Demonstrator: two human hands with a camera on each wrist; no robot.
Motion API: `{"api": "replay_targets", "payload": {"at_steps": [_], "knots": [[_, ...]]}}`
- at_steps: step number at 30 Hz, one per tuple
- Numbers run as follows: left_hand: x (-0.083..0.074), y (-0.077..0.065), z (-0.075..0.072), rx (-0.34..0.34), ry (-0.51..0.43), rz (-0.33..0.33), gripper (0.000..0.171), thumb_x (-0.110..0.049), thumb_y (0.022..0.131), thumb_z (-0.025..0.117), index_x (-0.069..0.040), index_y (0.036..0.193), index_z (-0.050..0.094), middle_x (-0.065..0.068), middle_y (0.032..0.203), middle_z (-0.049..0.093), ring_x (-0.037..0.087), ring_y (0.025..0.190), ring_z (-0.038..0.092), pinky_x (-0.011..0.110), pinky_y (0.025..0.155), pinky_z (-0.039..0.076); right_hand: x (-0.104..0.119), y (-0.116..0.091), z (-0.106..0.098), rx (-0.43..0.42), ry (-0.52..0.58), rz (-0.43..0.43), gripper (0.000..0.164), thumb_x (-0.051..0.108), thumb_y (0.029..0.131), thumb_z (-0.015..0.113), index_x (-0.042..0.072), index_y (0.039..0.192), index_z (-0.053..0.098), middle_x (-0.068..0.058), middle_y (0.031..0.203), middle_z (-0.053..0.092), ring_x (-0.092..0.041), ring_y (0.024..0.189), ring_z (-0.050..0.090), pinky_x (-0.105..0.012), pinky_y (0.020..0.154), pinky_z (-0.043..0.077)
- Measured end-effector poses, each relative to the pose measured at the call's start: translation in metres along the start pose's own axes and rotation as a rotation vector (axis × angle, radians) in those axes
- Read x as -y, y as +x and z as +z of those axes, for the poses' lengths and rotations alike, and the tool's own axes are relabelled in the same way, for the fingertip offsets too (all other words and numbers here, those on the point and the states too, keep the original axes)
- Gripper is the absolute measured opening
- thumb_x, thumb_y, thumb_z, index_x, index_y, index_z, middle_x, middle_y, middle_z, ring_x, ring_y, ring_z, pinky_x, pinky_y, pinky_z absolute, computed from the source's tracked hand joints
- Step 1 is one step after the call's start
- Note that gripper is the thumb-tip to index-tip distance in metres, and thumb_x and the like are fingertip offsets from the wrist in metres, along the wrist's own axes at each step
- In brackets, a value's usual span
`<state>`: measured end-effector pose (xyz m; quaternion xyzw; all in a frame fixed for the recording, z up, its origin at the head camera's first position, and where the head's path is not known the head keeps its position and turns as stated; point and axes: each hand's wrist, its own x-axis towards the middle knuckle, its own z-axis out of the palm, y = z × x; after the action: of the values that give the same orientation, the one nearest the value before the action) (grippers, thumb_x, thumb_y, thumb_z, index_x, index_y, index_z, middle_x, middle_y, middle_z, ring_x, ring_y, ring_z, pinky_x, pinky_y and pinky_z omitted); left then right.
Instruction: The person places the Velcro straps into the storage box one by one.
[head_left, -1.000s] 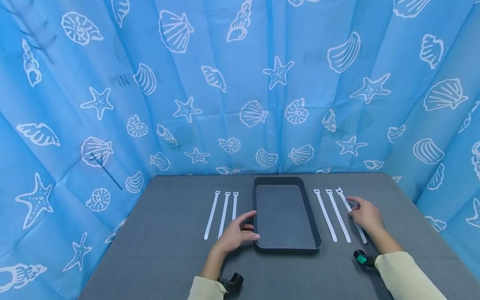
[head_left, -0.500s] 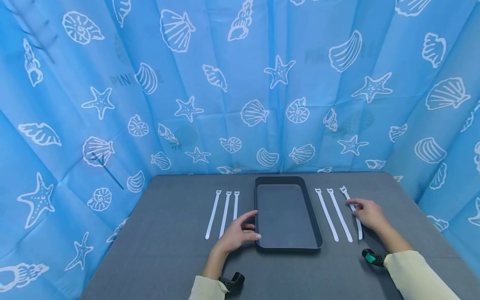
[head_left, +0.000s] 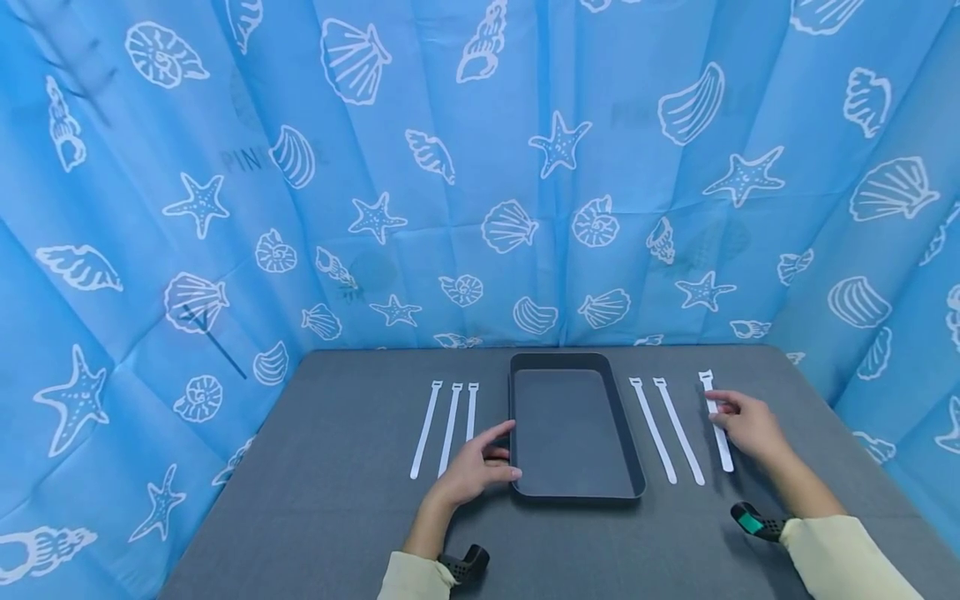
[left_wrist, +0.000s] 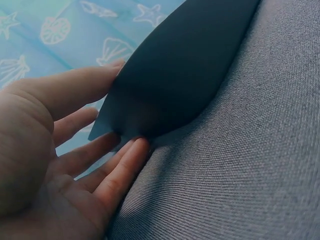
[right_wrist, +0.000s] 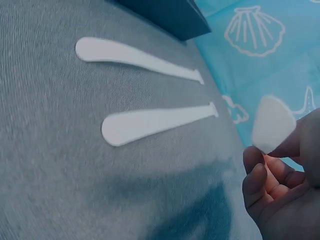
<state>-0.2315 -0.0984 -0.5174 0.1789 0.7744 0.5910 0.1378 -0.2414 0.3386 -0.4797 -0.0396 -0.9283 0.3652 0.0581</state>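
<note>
A dark grey rectangular tray (head_left: 573, 437) lies in the middle of the table. My left hand (head_left: 467, 473) holds its left side near the front corner; in the left wrist view the thumb reaches over the rim (left_wrist: 131, 55) while the other fingers meet the outer wall. On the right, my right hand (head_left: 752, 427) pinches a white cable tie (head_left: 723, 448) with a slotted head, between thumb and fingers. Its rounded end (right_wrist: 273, 125) faces the right wrist camera, raised off the cloth. Two similar cable ties (right_wrist: 155, 125) lie side by side between tray and right hand.
Left of the tray, three more white cable ties (head_left: 427, 429) lie in a row, one partly behind my left hand. Grey cloth covers the table (head_left: 330, 467). A blue curtain (head_left: 450, 208) with white seashell prints surrounds its back and sides.
My right hand has lifted the outermost right cable tie and carried it a little to the right, away from the other two. The left hand and tray keep their places.
</note>
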Motion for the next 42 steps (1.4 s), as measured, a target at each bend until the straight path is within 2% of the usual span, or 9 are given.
{"api": "replay_targets", "payload": {"at_steps": [8,15,18,21,25,27,30,37,42], "knots": [[-0.003,-0.001,0.001,-0.01,0.003,-0.016,0.071,-0.016,0.086,0.075,-0.018,0.149,0.042,0.006,0.145,0.042,0.024,0.112,0.054,0.036,0.087,0.052,0.019,-0.002,0.006,-0.045,0.14,0.093,0.039,0.001,0.097,0.051,-0.008,0.134,0.049,-0.024,0.111,0.053,-0.03,0.09,0.052,-0.035,0.064,0.051],[-0.001,-0.001,0.001,-0.016,0.002,-0.012,0.071,-0.017,0.086,0.075,-0.019,0.149,0.042,0.006,0.146,0.041,0.024,0.113,0.054,0.036,0.088,0.051,0.04,-0.003,0.007,-0.031,0.232,0.075,0.04,0.007,0.099,0.052,-0.007,0.137,0.048,-0.022,0.113,0.054,-0.025,0.086,0.055,-0.031,0.066,0.054],[0.0,-0.001,0.001,-0.014,0.0,-0.006,0.071,-0.017,0.086,0.075,-0.018,0.149,0.041,0.006,0.147,0.04,0.024,0.113,0.054,0.036,0.088,0.051,0.039,0.003,0.01,-0.019,0.265,0.08,0.042,0.012,0.099,0.056,-0.004,0.137,0.049,-0.019,0.112,0.055,-0.024,0.086,0.056,-0.035,0.066,0.054],[0.0,-0.002,0.002,-0.014,-0.005,0.005,0.071,-0.017,0.087,0.074,-0.018,0.149,0.041,0.008,0.147,0.039,0.024,0.113,0.054,0.036,0.088,0.051,0.024,0.017,0.018,-0.015,0.295,0.06,0.044,0.02,0.098,0.058,-0.001,0.137,0.051,-0.017,0.112,0.056,-0.024,0.087,0.057,-0.034,0.063,0.054],[-0.001,-0.002,0.002,-0.012,-0.015,0.017,0.07,-0.017,0.087,0.074,-0.017,0.149,0.041,0.009,0.147,0.038,0.025,0.113,0.054,0.035,0.088,0.051,0.039,0.014,0.017,0.012,0.309,0.021,0.045,0.018,0.099,0.057,-0.004,0.137,0.049,-0.019,0.116,0.055,-0.021,0.087,0.058,-0.031,0.066,0.055],[-0.001,-0.002,0.002,-0.011,-0.018,0.017,0.07,-0.016,0.087,0.074,-0.017,0.149,0.041,0.009,0.147,0.038,0.025,0.114,0.053,0.035,0.088,0.051,0.065,0.003,0.011,0.042,0.316,0.023,0.044,0.011,0.099,0.056,-0.008,0.138,0.047,-0.023,0.118,0.055,-0.02,0.088,0.057,-0.034,0.071,0.055],[-0.001,-0.003,0.002,-0.01,-0.022,0.017,0.07,-0.016,0.087,0.074,-0.017,0.149,0.04,0.009,0.147,0.038,0.025,0.114,0.053,0.035,0.089,0.051,0.071,0.005,0.016,0.055,0.337,0.02,0.045,0.011,0.098,0.057,-0.007,0.138,0.047,-0.024,0.12,0.054,-0.023,0.091,0.058,-0.034,0.073,0.054],[-0.002,-0.003,0.001,-0.009,-0.013,0.012,0.071,-0.016,0.087,0.073,-0.017,0.15,0.04,0.009,0.147,0.038,0.025,0.115,0.053,0.036,0.09,0.051,0.063,0.024,0.038,0.056,0.431,0.016,0.043,0.017,0.094,0.065,0.004,0.134,0.056,-0.013,0.112,0.058,-0.021,0.089,0.059,-0.034,0.069,0.055],[-0.002,-0.003,0.002,-0.002,-0.013,0.014,0.071,-0.015,0.088,0.073,-0.017,0.15,0.039,0.01,0.147,0.038,0.025,0.115,0.053,0.035,0.089,0.051,0.051,0.043,0.058,0.077,0.44,-0.018,0.043,0.014,0.095,0.063,0.004,0.136,0.054,-0.018,0.117,0.055,-0.03,0.093,0.058,-0.035,0.07,0.056]]}}
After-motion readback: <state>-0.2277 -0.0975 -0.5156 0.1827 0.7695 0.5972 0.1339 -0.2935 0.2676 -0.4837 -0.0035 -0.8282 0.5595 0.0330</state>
